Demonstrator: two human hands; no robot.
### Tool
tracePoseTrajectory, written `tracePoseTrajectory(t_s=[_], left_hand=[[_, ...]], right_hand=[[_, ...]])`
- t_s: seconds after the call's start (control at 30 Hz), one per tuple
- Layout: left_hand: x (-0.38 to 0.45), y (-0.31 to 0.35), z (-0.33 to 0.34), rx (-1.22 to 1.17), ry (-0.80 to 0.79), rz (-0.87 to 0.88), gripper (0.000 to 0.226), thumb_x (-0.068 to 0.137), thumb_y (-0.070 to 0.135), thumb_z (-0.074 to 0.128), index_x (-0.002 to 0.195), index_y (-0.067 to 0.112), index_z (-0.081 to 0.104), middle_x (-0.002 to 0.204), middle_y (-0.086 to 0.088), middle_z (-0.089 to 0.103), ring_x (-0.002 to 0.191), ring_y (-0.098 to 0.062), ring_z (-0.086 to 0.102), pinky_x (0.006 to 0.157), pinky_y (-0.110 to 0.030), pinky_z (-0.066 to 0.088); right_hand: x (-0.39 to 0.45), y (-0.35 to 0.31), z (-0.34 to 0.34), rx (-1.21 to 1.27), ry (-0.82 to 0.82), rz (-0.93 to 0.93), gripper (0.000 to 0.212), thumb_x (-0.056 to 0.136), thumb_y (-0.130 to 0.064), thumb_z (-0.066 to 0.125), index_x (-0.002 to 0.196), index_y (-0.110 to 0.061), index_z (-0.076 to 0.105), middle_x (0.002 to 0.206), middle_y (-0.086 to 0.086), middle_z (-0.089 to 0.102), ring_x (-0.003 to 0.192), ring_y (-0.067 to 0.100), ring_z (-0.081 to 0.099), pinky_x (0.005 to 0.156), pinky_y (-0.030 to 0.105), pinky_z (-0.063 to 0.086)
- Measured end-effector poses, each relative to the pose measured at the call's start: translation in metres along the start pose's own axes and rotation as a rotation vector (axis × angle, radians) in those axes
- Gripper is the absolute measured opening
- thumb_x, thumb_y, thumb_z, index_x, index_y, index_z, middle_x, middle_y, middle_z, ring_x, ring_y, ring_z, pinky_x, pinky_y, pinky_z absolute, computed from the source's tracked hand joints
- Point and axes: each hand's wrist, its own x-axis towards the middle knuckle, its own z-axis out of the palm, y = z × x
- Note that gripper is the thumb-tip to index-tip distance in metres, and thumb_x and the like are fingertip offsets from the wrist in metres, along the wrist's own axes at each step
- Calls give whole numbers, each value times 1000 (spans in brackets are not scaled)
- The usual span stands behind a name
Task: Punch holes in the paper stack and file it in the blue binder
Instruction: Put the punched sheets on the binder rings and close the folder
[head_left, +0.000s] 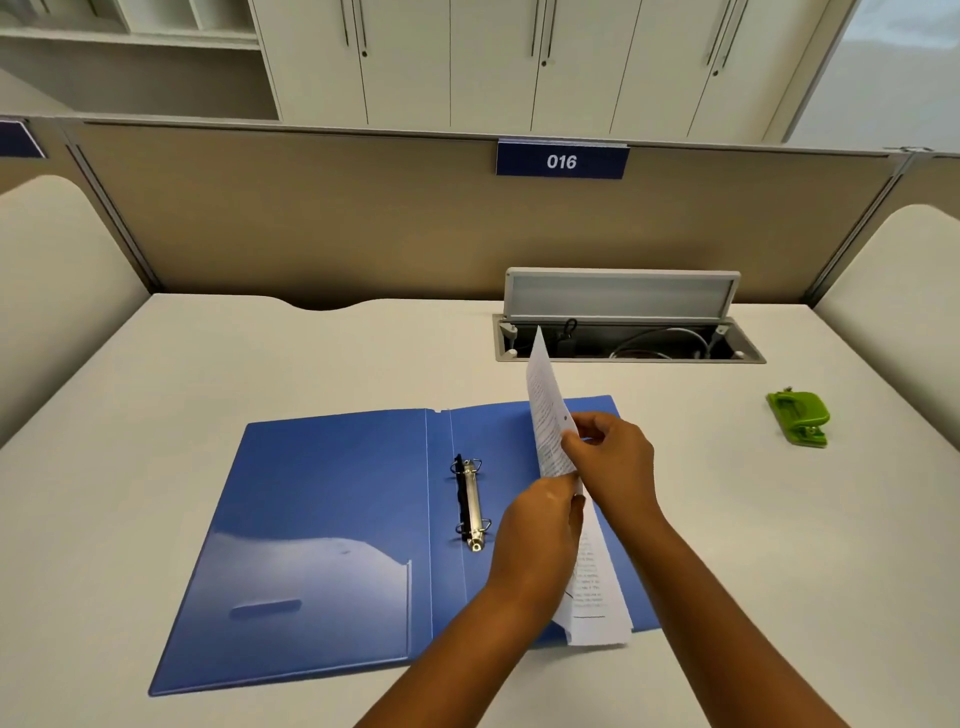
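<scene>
Desk (260, 364) bears open blue binder (322, 519), rings (470, 504) bare, both hands' fingers (574, 447) pinching paper stack (550, 431) above.

White desk (260, 374) bounded by a beige partition (311, 218) bearing a blue plate "016" (561, 161). Open cable tray (628, 345), lid (621, 294) raised, holding cables. White cabinets (519, 62) stand behind the partition.

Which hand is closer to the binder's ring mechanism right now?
Left. The left hand pinches the paper stack just right of the ring mechanism, level with its lower ring. The right hand grips the stack's edge farther right and slightly beyond it.
</scene>
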Motion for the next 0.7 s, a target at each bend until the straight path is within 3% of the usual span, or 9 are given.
tracePoseTrajectory(t_s=[0.13,0.27,0.4,0.47,0.53,0.6,0.7], left_hand=[[-1,0,-2,40,51,1,27,95,33,39,108,19,57,106,0,64,66,1,52,51,-2,39],[-4,-11,-3,-21,54,-41,28,94,33,41,110,17,58,108,-3,65,91,-12,62,72,-14,46],[-9,-31,-11,-147,109,-116,33,91,30,46,118,15,57,100,-5,67,76,-10,61,75,-24,54],[-11,-52,-15,-170,171,-184,32,91,31,46,117,16,58,101,-5,67,82,-15,64,79,-28,56],[-13,-77,-19,-86,227,-203,29,91,29,46,115,18,58,107,-3,66,93,-15,63,83,-22,53],[-16,-97,-25,20,248,-200,26,91,27,47,114,18,57,107,4,62,90,-7,57,73,-3,43],[-17,-121,-34,168,205,-158,26,91,28,49,113,17,57,110,2,59,93,-7,54,65,3,32]], right_hand=[[3,1,11,82,4,43,23,85,-14,62,108,-9,66,108,8,67,83,11,55,55,7,40],[6,6,25,72,-19,61,18,84,-16,63,99,-8,69,103,8,69,79,13,56,53,10,41],[8,9,43,-20,-52,17,20,84,-19,62,100,-9,69,103,7,70,80,14,59,65,20,49],[11,8,54,-92,-74,-16,19,85,-20,60,99,-9,69,101,6,70,79,14,58,70,25,49],[15,7,65,-186,-108,-37,18,85,-15,58,95,-7,69,98,8,71,80,20,62,70,31,50],[20,8,76,-302,-151,-77,18,81,-8,55,89,0,68,90,15,70,80,29,65,66,37,52],[25,11,96,-477,-241,-159,19,77,-3,51,87,2,67,85,17,67,81,31,63,62,38,50]])
